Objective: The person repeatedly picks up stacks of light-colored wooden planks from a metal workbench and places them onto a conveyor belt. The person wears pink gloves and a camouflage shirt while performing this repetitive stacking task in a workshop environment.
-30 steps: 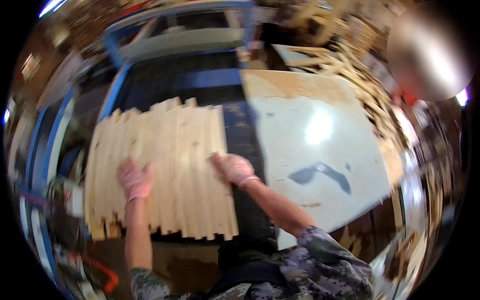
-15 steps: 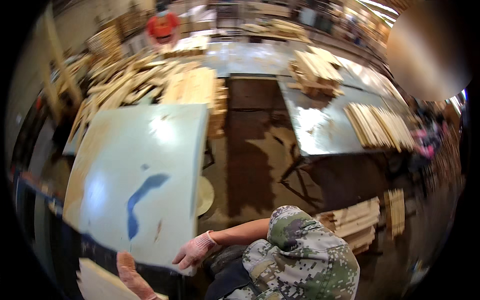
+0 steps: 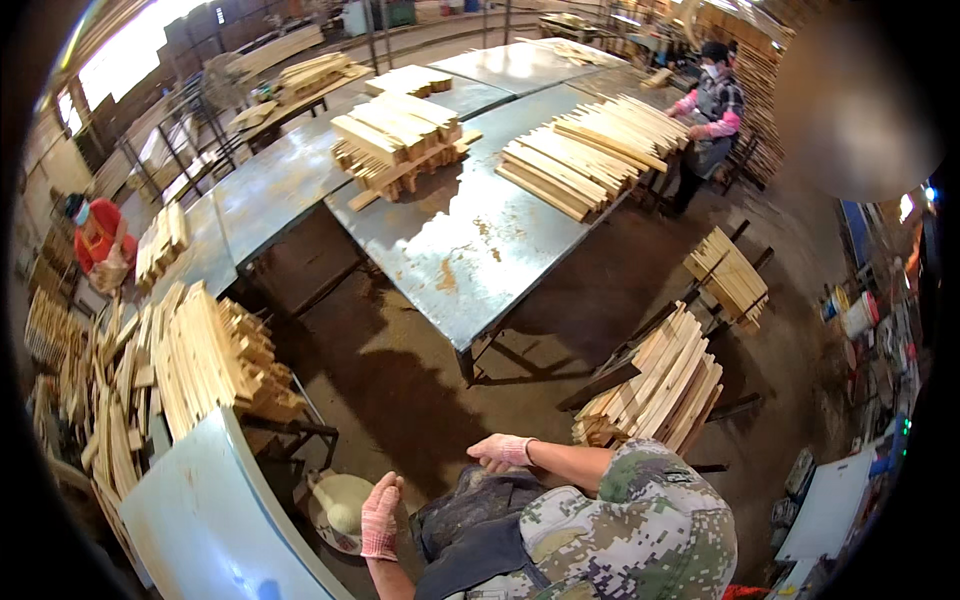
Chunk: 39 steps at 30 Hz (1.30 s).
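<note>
My left hand (image 3: 380, 517), in a pinkish knitted glove, is raised just right of the smooth metal-topped table (image 3: 185, 505). It holds nothing, and its fingers point upward. My right hand (image 3: 503, 451), gloved the same way, reaches across in front of my body above the dark apron (image 3: 470, 510). Its fingers are stretched toward the left with nothing visible in them. Nearest to my right arm is a stack of pale wooden strips (image 3: 650, 385) resting on a low rack. A pale round object (image 3: 342, 508) sits low between the table and my left hand.
Wood strips are piled at left (image 3: 205, 350), on the middle table (image 3: 395, 135) and at its right end (image 3: 590, 150). Another bundle (image 3: 730, 280) lies at right. One co-worker (image 3: 100, 240) stands far left; another (image 3: 712, 115) has hands by the strips at far right.
The view has swung to the right, so the metal-topped table now sits lower left. Both my hands have moved away from its near edge; the right one was touching its corner.
</note>
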### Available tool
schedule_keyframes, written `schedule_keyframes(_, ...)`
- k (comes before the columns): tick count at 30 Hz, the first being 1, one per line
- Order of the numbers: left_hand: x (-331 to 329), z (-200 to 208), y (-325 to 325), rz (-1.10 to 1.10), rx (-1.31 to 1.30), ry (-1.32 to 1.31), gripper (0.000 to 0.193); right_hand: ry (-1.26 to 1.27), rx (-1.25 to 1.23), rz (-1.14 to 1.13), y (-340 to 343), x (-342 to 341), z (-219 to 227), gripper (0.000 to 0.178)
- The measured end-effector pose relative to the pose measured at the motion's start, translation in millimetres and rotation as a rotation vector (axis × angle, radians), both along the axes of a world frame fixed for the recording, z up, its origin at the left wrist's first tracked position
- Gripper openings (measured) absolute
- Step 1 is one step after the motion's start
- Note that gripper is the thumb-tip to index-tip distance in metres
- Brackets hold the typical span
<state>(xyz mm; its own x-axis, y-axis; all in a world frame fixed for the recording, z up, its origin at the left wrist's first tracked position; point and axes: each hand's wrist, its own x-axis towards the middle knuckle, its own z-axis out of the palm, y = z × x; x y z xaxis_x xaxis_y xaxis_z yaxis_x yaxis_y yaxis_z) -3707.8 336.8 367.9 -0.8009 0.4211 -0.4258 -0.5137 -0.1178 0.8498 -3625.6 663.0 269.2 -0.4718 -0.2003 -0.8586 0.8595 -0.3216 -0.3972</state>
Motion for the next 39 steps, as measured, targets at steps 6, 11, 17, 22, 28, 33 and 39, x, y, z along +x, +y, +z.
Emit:
schedule_keyframes(6, -93.9, -32.7, 70.0, -0.185, -0.168, -0.064, 0.047, -0.142, 0.001, -0.438, 65.1, 26.8, -105.9, 0.034)
schedule_keyframes(11, -191.7, -79.0, 96.7, -0.236, -0.303, -0.051, 0.052, -0.262, 0.560, 0.087, 121.8, 19.8, -96.6, 0.053)
schedule_keyframes(17, -291.1, -65.7, 212.1, -0.460, -0.425, 0.122, 0.055, -0.221, 0.532, -0.282, 222.9, -20.0, -100.1, 0.031)
schedule_keyframes(22, -349.7, -46.3, 332.6, -0.725, -0.415, 0.213, 0.058, -0.165, 0.326, -0.456, 331.7, -65.7, -90.3, 0.024)
schedule_keyframes(28, -366.6, -130.8, 547.0, -0.882, -0.378, 0.048, 0.058, -0.119, 0.585, -0.693, 550.8, -89.9, -98.0, 0.017)
schedule_keyframes(33, -328.9, -166.1, 699.4, -0.711, -0.449, -0.388, 0.049, -0.015, 0.650, -1.177, 756.8, -103.3, -79.4, 0.077)
schedule_keyframes(39, -317.2, -194.8, 894.8, -0.628, -0.316, -0.490, 0.018, -0.028, 1.161, -1.098, 968.3, -116.8, -81.3, 0.090)
